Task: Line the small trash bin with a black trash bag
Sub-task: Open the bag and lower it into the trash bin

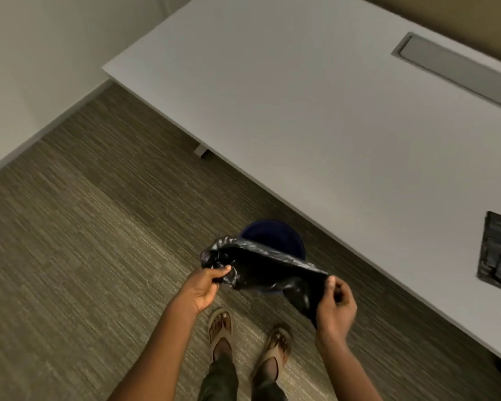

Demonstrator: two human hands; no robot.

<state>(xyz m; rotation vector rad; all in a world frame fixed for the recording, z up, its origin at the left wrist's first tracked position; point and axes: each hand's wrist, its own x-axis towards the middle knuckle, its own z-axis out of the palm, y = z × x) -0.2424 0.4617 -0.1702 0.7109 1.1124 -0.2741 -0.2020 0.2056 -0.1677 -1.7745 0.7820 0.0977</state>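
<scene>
- Closest to the person are two feet in tan sandals (248, 340), standing on the striped grey-brown carpet (93, 227), just this side of the small round dark blue trash bin (275, 235).
- Above the feet, the left hand (204, 286) pinches one end of the thin, crinkly black plastic trash bag (261, 267). Its fingers are closed tight on the bunched plastic.
- The right hand (337, 303) pinches the other end. Its fingers are closed on the edge too, and a flap of the bag hangs down under it.
- The bag is stretched between both hands, right over the near side of the bin. It is not inside the bin yet.
- I think the step now is getting the bag open. Next, the mouth must be pulled wide, the bottom pushed down into the bin, and the edge folded over the bin's rim.
- The bin's far side sits close to the long edge of the big white flat desk (315, 111), so there is little room there.
- Left of the bin the carpet is open, with lots of room to move.
- Right of the bin, on the desk, lies a flat pile of folded black bags (498, 253).
- Far past the bin, a grey metal strip (457, 65) is set in the desk.
</scene>
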